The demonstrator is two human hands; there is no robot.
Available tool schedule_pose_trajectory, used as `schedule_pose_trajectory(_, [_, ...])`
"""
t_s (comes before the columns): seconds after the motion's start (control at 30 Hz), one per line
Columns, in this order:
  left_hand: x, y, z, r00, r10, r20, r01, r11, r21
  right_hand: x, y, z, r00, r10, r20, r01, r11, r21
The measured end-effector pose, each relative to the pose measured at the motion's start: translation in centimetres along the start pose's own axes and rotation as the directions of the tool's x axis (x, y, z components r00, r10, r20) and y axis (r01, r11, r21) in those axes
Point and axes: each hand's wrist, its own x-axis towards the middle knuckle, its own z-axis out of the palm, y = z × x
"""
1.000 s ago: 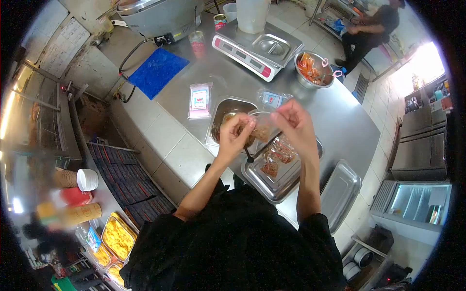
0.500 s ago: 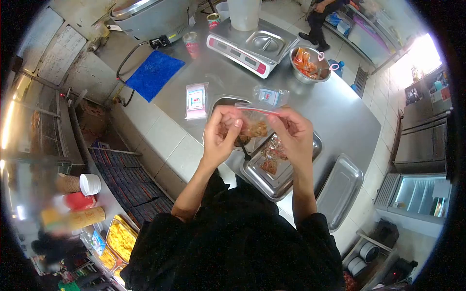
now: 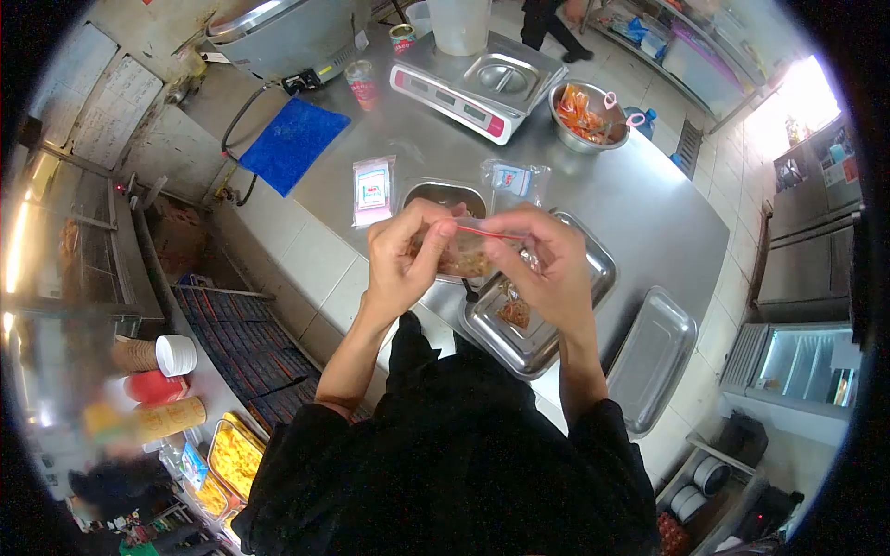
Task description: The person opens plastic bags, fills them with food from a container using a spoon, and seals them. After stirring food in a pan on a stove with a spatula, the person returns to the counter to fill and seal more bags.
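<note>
A clear zip bag with a red strip along its top hangs between my hands, with brownish food inside. My left hand grips its left top corner between thumb and fingers. On the right end of the strip, my right hand pinches with thumb and forefinger. Below, a steel tray carries small filled bags, partly covered by my right hand. Behind the bag sits a steel container, its contents mostly hidden. A black handle pokes out beneath the bag.
Two packs of bags lie behind my hands. Farther back are a scale, a steel bowl with orange-red bags and a blue cloth. Another steel tray lies at right. A person's legs show beyond the table.
Both hands and the zip bag have dropped slightly toward me, uncovering more of the steel container behind. The person beyond the table has moved left.
</note>
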Motion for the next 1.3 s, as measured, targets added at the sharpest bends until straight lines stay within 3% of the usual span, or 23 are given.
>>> schedule_pose_trajectory(0.1, [0.4,0.6,0.8,0.994,0.031,0.104,-0.032,0.999,0.010,0.6,-0.3,0.6,0.995,-0.086,0.048,0.081,0.991,0.104])
schedule_pose_trajectory(0.13, [0.6,0.9,0.3,0.985,-0.029,0.168,0.011,0.994,0.109,0.7,-0.2,0.6,0.991,-0.124,0.045,0.121,0.991,0.057])
schedule_pose_trajectory(0.23, [1.1,0.8,0.6,0.972,0.064,0.226,-0.080,0.995,0.062,0.3,-0.7,-0.3,0.987,-0.150,0.050,0.155,0.982,-0.107])
schedule_pose_trajectory(0.4, [0.0,-0.5,1.7,0.946,0.017,0.323,-0.048,0.995,0.088,-2.3,-0.2,-2.5,0.994,-0.112,0.019,0.111,0.926,-0.361])
schedule_pose_trajectory(0.53, [-1.8,-1.2,3.6,0.901,-0.004,0.434,0.013,1.000,-0.017,-5.4,-0.4,-4.4,0.991,0.123,-0.046,-0.132,0.926,-0.353])
schedule_pose_trajectory(0.6, [-2.7,-1.3,4.7,0.894,-0.022,0.447,0.055,0.997,-0.062,-7.3,0.8,-5.3,0.947,0.311,-0.084,-0.321,0.930,-0.179])
schedule_pose_trajectory(0.67, [-3.0,-2.0,5.0,0.891,-0.046,0.452,0.102,0.990,-0.100,-9.0,2.8,-5.6,0.897,0.411,-0.159,-0.421,0.906,-0.031])
schedule_pose_trajectory(0.73, [-2.9,-3.3,4.8,0.838,-0.067,0.542,0.123,0.990,-0.068,-10.0,6.2,-6.2,0.889,0.445,-0.111,-0.453,0.889,-0.069])
schedule_pose_trajectory(0.77, [-2.5,-4.4,3.9,0.904,-0.091,0.417,0.103,0.995,-0.006,-9.9,8.1,-6.6,0.868,0.486,-0.097,-0.495,0.862,-0.112])
schedule_pose_trajectory(0.8, [-2.0,-6.1,2.4,0.953,-0.101,0.287,0.089,0.995,0.054,-9.5,9.9,-6.8,0.848,0.510,-0.141,-0.510,0.716,-0.477])
schedule_pose_trajectory(0.83, [-1.7,-9.0,0.4,0.981,-0.163,0.108,0.152,0.983,0.099,-8.7,10.7,-6.5,0.854,0.504,-0.128,-0.497,0.720,-0.485])
schedule_pose_trajectory(0.87, [-0.2,-10.1,-1.5,0.910,-0.403,-0.096,0.411,0.908,0.077,-7.5,11.3,-6.1,0.954,0.266,-0.138,-0.296,0.768,-0.568])
schedule_pose_trajectory(0.9, [1.1,-12.8,-3.9,0.911,-0.337,-0.239,0.386,0.900,0.202,-6.2,12.7,-5.9,0.979,0.153,-0.132,-0.201,0.803,-0.562])
schedule_pose_trajectory(0.93, [1.2,-19.0,-7.2,0.902,-0.265,-0.341,0.403,0.799,0.445,-5.0,14.1,-5.8,0.991,0.039,-0.125,-0.103,0.823,-0.559])
schedule_pose_trajectory(0.97, [0.8,-24.0,-9.4,0.892,-0.170,-0.418,0.424,0.634,0.647,-2.2,12.6,-5.0,0.993,0.099,-0.057,-0.114,0.808,-0.578])
schedule_pose_trajectory(1.0, [0.8,-24.9,-9.2,0.887,-0.164,-0.431,0.429,0.635,0.642,1.1,11.1,-3.7,0.987,0.162,0.008,-0.125,0.791,-0.600])
schedule_pose_trajectory(1.03, [1.5,-25.5,-8.4,0.748,-0.370,-0.551,0.663,0.424,0.616,3.9,11.1,-2.1,0.991,0.122,0.048,-0.075,0.827,-0.557])
schedule_pose_trajectory(1.07, [2.5,-26.1,-7.9,0.545,-0.517,-0.660,0.820,0.163,0.549,6.8,11.2,-0.4,0.993,0.078,0.085,-0.024,0.860,-0.511])
schedule_pose_trajectory(1.1, [2.3,-26.7,-7.5,0.540,-0.514,-0.667,0.825,0.166,0.540,9.7,12.5,1.5,0.984,0.014,0.175,0.077,0.861,-0.503])
schedule_pose_trajectory(1.17, [1.7,-27.7,-6.9,0.576,-0.524,-0.628,0.713,-0.053,0.699,15.0,16.4,5.3,0.936,-0.031,0.350,0.223,0.822,-0.524])
schedule_pose_trajectory(1.2, [1.9,-28.3,-7.5,0.549,-0.559,-0.621,0.764,0.034,0.645,17.2,17.9,7.1,0.904,-0.008,0.427,0.269,0.787,-0.555])
schedule_pose_trajectory(1.23, [1.7,-28.6,-8.1,0.547,-0.553,-0.628,0.768,0.034,0.640,18.6,18.6,8.9,0.894,0.012,0.448,0.275,0.776,-0.568])
schedule_pose_trajectory(1.3, [0.0,-28.9,-8.9,0.712,-0.412,-0.568,0.697,0.509,0.505,20.5,20.4,11.5,0.879,0.034,0.476,0.281,0.769,-0.574])
